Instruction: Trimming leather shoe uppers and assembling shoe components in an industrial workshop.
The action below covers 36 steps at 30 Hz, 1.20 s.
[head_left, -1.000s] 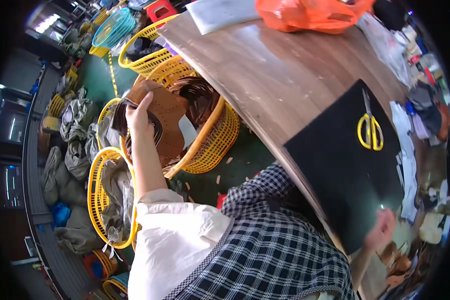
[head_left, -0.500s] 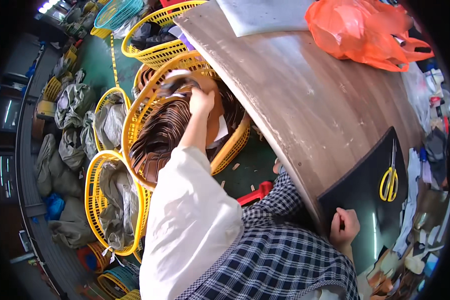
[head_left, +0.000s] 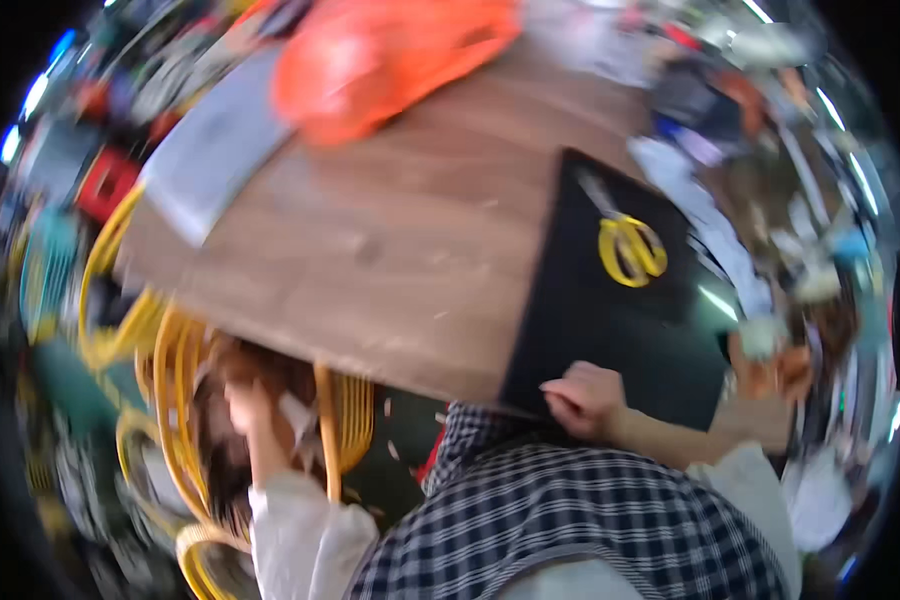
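My left hand is down inside a yellow plastic basket, among brown and dark leather-like pieces. Its fingers look closed, but blur hides what they hold. A white scrap lies beside that hand in the basket. My right hand rests at the near edge of a black mat, curled into a loose fist with nothing visible in it. Beyond it on the mat lie yellow-handled scissors.
The brown tabletop stretches ahead. On its far side are an orange plastic bag and a whitish sheet. More yellow baskets stand left of the table. Mixed scraps crowd the right side.
The whole view has swung to the right, so the table and mat now sit more centrally. My left hand remains in the basket; my right hand stays curled by the mat's edge.
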### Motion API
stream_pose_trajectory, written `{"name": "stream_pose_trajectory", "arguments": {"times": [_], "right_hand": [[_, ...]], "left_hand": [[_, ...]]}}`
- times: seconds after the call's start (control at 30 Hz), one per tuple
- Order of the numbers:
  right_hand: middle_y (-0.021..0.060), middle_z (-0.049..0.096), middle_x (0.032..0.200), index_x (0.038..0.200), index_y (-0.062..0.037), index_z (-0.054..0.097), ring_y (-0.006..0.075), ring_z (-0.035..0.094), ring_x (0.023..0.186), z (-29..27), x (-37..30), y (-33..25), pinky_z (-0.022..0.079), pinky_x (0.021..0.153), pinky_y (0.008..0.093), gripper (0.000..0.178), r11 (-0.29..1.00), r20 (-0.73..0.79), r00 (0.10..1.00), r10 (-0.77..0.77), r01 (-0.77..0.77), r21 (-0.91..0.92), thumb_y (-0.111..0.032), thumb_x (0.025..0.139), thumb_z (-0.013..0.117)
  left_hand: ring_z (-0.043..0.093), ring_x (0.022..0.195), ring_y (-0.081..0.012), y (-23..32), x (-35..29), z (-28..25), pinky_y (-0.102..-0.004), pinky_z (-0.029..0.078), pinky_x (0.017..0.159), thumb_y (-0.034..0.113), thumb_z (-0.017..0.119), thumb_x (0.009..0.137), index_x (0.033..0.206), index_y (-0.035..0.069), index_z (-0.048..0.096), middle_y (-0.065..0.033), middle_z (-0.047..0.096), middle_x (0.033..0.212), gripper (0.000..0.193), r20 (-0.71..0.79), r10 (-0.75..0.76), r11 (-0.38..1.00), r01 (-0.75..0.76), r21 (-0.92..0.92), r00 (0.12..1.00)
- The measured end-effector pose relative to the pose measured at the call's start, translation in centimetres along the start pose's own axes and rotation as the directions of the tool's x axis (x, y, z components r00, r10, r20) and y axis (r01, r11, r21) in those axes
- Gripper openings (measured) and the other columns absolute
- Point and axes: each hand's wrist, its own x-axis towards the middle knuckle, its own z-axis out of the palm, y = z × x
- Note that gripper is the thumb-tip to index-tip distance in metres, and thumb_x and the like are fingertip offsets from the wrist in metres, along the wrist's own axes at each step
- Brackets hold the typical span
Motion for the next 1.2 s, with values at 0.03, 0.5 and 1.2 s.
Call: {"name": "stream_pose_trajectory", "arguments": {"times": [0.03, 0.5, 1.2], "right_hand": [[0.0059, 0.057, 0.065, 0.085, -0.0085, 0.064, 0.0267, 0.057, 0.061, 0.0, 0.1, -0.3, 0.047, 0.050, 0.0375, 0.013, 0.998, -0.063, 0.998, -0.021, 0.025, 0.059, -0.010, 0.073, 0.069], [0.0075, 0.063, 0.078, 0.084, -0.0079, 0.063, 0.0274, 0.061, 0.071, -1.8, -1.8, 1.8, 0.050, 0.062, 0.0397, 0.009, 0.990, -0.321, 0.946, -0.047, 0.087, 0.112, -0.012, 0.077, 0.065], [0.0099, 0.063, 0.076, 0.102, -0.0046, 0.061, 0.0270, 0.064, 0.070, -19.3, -6.6, 12.4, 0.051, 0.058, 0.0393, 0.028, 0.665, -0.464, 0.884, 0.059, -0.382, -0.642, -0.010, 0.075, 0.057]], "left_hand": [[0.066, 0.094, -0.0326, -0.1, 0.0, -1.2, -0.0445, 0.054, 0.076, 0.048, 0.062, 0.083, 0.129, 0.005, 0.048, -0.0165, 0.065, 0.109, 0.065, -0.065, 0.232, 0.964, -0.220, 0.150, 0.971], [0.056, 0.111, -0.0337, 17.0, -28.8, -12.9, -0.0418, 0.045, 0.095, 0.007, 0.074, 0.076, 0.122, 0.004, 0.056, -0.0180, 0.055, 0.125, 0.049, -0.509, 0.860, -0.104, -0.970, -0.222, 0.025], [0.042, 0.125, -0.0338, 32.5, -50.6, -13.2, -0.0528, 0.032, 0.100, 0.013, 0.076, 0.068, 0.132, 0.005, 0.045, -0.0157, 0.046, 0.134, 0.072, -0.618, 0.662, -0.398, -0.898, 0.189, -0.424]]}}
